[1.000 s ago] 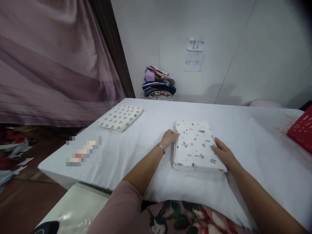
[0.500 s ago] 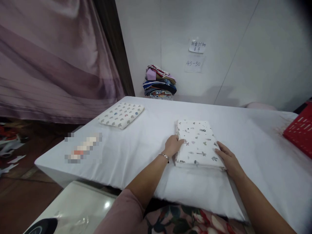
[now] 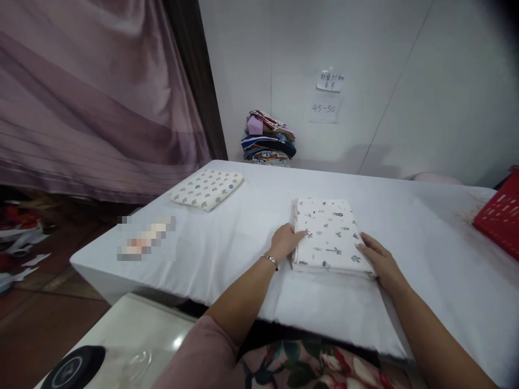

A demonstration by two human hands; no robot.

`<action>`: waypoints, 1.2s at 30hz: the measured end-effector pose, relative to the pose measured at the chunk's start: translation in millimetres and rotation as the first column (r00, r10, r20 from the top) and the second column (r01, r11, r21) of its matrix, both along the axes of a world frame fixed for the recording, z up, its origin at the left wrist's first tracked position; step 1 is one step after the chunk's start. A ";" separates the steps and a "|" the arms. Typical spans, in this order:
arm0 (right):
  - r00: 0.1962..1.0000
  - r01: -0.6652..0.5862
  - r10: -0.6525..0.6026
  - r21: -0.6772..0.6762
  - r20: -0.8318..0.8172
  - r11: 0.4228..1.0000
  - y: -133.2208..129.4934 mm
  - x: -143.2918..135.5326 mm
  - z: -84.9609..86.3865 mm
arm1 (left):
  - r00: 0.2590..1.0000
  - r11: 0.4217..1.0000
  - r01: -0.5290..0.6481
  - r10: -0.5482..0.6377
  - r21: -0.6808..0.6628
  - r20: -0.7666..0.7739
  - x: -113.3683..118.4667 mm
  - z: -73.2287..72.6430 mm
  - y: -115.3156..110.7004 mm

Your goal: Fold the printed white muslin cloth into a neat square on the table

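A folded white cloth (image 3: 327, 237) printed with small grey trees and figures lies flat on the white-covered table (image 3: 259, 210). At its left edge is my left hand (image 3: 286, 242), thumb on top and the other fingers curled along the side. My right hand (image 3: 381, 265) grips the opposite edge near the front corner, its thumb also resting on the print. Farther left on the table lies a second folded cloth (image 3: 207, 189), cream with grey mushroom-like shapes, and neither hand touches it.
A blurred-out item (image 3: 146, 240) lies near the table's left edge. A red perforated basket (image 3: 498, 216) stands at the far right. Beyond the back edge, a stack of folded fabrics (image 3: 270, 140) rises against the wall. A white surface with a black round object (image 3: 75, 367) is at front left.
The view has shifted slightly. Both hands keep their places at the edges of the folded cloth, which has not visibly moved on the table.
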State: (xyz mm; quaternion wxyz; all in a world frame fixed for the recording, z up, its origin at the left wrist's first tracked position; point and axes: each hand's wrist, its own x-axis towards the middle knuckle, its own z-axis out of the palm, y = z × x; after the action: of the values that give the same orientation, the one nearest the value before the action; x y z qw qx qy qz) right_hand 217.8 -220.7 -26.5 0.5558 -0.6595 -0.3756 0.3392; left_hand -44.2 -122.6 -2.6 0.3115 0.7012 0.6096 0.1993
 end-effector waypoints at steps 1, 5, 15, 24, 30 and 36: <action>1.000 -0.004 0.004 -0.008 0.016 1.000 -0.2 0.5 0.0 | 1.000 1.000 -0.008 0.008 0.004 0.008 0.1 0.7 -2.4; 0.997 -0.021 0.024 -0.046 0.075 0.999 -0.9 2.6 0.2 | 0.999 1.000 -0.009 0.009 -0.005 0.046 -0.7 2.7 -11.3; 0.997 -0.021 0.026 -0.073 0.074 0.997 -1.5 3.3 1.6 | 0.963 0.989 0.092 -0.060 -0.113 0.261 -8.4 -10.6 -10.3; 0.997 -0.030 0.033 -0.043 0.071 0.999 0.1 5.6 -4.0 | 0.909 0.961 0.145 -0.035 -0.236 0.415 -10.3 -6.4 -10.5; 0.996 -0.018 0.023 -0.060 0.081 0.998 -1.7 4.2 1.4 | 0.922 0.983 0.129 -0.070 -0.132 0.380 -15.7 1.9 -29.0; 0.998 -0.020 0.024 -0.078 0.053 0.997 -3.7 1.2 6.7 | 0.950 0.998 0.053 -0.037 -0.043 0.310 -25.2 1.2 -69.6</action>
State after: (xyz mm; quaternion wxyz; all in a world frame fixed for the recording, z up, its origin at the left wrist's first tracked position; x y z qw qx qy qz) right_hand 219.0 -224.4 -19.8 0.5158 -0.6853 -0.3841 0.3419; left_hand -69.4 -192.3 -1.4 0.4253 0.6671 0.5419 0.2837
